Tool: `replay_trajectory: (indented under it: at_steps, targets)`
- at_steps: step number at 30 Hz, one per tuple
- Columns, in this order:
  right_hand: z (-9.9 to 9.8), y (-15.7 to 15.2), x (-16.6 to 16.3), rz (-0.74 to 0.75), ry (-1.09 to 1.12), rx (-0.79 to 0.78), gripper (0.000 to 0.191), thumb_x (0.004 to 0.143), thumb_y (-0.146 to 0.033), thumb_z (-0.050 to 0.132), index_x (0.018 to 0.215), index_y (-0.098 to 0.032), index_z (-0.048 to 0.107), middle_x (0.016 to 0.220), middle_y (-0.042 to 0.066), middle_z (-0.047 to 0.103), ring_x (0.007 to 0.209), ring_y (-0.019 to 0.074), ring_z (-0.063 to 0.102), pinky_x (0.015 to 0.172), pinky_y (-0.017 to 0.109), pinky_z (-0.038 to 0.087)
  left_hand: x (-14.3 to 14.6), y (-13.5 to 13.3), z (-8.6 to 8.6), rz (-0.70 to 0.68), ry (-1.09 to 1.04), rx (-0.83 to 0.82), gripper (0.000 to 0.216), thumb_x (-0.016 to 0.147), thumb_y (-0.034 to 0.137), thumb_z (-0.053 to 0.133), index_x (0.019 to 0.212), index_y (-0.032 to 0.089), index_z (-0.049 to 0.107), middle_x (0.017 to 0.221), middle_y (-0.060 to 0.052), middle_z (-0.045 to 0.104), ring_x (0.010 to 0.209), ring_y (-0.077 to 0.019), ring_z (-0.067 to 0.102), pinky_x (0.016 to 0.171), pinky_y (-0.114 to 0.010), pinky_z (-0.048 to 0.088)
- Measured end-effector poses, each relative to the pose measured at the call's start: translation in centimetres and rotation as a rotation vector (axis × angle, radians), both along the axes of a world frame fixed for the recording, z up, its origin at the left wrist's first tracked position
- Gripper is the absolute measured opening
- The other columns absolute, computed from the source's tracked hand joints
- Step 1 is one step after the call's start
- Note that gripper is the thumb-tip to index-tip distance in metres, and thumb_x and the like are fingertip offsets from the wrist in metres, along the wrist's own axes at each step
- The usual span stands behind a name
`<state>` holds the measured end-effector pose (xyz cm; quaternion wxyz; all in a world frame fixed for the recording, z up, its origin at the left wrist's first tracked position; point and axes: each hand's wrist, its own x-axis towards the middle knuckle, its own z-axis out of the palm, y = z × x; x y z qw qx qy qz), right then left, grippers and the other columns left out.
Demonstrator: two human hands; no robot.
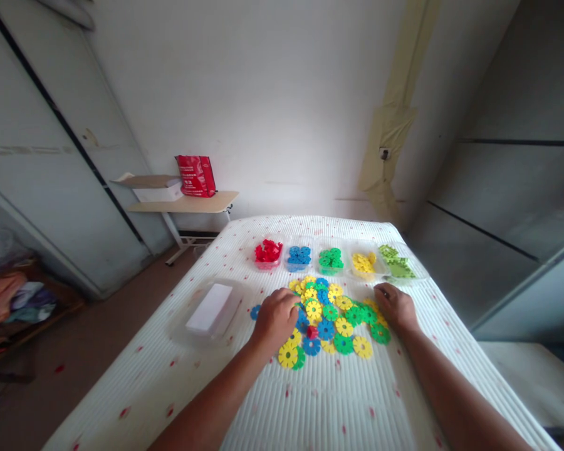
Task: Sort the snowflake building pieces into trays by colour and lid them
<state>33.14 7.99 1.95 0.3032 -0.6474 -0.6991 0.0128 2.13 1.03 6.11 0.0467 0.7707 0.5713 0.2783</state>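
A loose pile of notched plastic disks lies in front of me, with yellow disks, blue disks and green disks. Among them sits one small red piece. My left hand rests at the pile's left side, its fingers curled down; their tips and anything between them are hidden. At the right edge of the pile is my right hand, closed with fingers bent inward. Whatever it may hold is too small to make out.
Behind the pile stand clear tubs of red pieces, blue disks, green disks, yellow disks and light green pieces. A clear container with a white block lies left on the tablecloth. A red bag stands on a side table.
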Motion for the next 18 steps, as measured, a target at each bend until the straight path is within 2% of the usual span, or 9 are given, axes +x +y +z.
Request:
replay_trajectory:
  at_steps: [3,6,8,11,13,15,18]
  targets:
    - [0.1,-0.1,0.0,0.004,0.043,-0.020,0.033,0.078,-0.038,0.037,0.078,-0.020,0.065,0.081,0.006,0.069,0.073,0.0188,0.061,0.066,0.027,0.043,-1.3,-2.6,-1.5,-0.013,0.039,0.054,0.025,0.081,0.017,0.046,0.097,0.023,0.064,0.104,-0.005,0.062,0.098,-0.0191,0.055,0.089,-0.035,0.044]
    - [0.6,-0.2,0.1,0.037,0.151,-0.033,0.029,0.075,-0.037,0.041,0.076,-0.021,0.065,0.079,0.004,0.069,0.072,0.0180,0.061,0.067,0.028,0.044,-2.3,-4.0,-3.0,-0.026,0.035,0.158,0.030,0.082,0.014,0.041,0.099,0.022,0.064,0.108,-0.007,0.061,0.100,-0.0198,0.055,0.090,-0.037,0.043]
    - [1.0,-0.3,0.2,0.046,0.263,-0.069,0.026,0.072,-0.037,0.046,0.074,-0.021,0.066,0.073,0.003,0.068,0.066,0.0168,0.060,0.064,0.028,0.045,-3.0,-4.2,-3.9,-0.018,0.009,0.216,0.031,0.083,0.013,0.039,0.099,0.022,0.064,0.107,-0.007,0.061,0.100,-0.0192,0.055,0.089,-0.036,0.044]
    - [1.8,-0.5,0.4,0.020,0.465,-0.238,0.029,0.069,-0.038,0.049,0.080,-0.018,0.066,0.055,-0.001,0.061,0.048,0.0137,0.053,0.048,0.026,0.042,-3.7,-3.7,-4.5,0.044,-0.031,0.251,0.030,0.084,0.016,0.040,0.100,0.022,0.064,0.106,-0.006,0.062,0.100,-0.0199,0.056,0.088,-0.037,0.046]
    - [2.1,-0.7,0.6,0.068,0.535,-0.340,0.031,0.068,-0.037,0.050,0.083,-0.016,0.067,0.054,-0.001,0.059,0.045,0.0126,0.051,0.043,0.024,0.040,-4.0,-3.3,-4.6,0.082,-0.048,0.248,0.029,0.084,0.018,0.040,0.100,0.022,0.064,0.106,-0.007,0.062,0.099,-0.0205,0.056,0.088,-0.037,0.046]
    - [2.2,-0.9,1.0,0.171,0.491,-0.356,0.028,0.065,-0.032,0.051,0.081,-0.016,0.068,0.064,0.001,0.065,0.054,0.0141,0.056,0.050,0.025,0.044,-4.1,-3.0,-4.7,0.085,-0.064,0.241,0.028,0.084,0.019,0.040,0.098,0.021,0.064,0.105,-0.007,0.062,0.099,-0.0207,0.056,0.087,-0.037,0.047]
    - [2.1,-1.3,1.4,0.266,0.344,-0.278,0.027,0.064,-0.023,0.050,0.082,-0.019,0.069,0.083,0.003,0.069,0.073,0.0171,0.061,0.068,0.028,0.048,-4.2,-2.9,-4.9,0.084,-0.085,0.241,0.028,0.084,0.020,0.040,0.096,0.022,0.065,0.104,-0.006,0.062,0.099,-0.0207,0.057,0.087,-0.037,0.048]
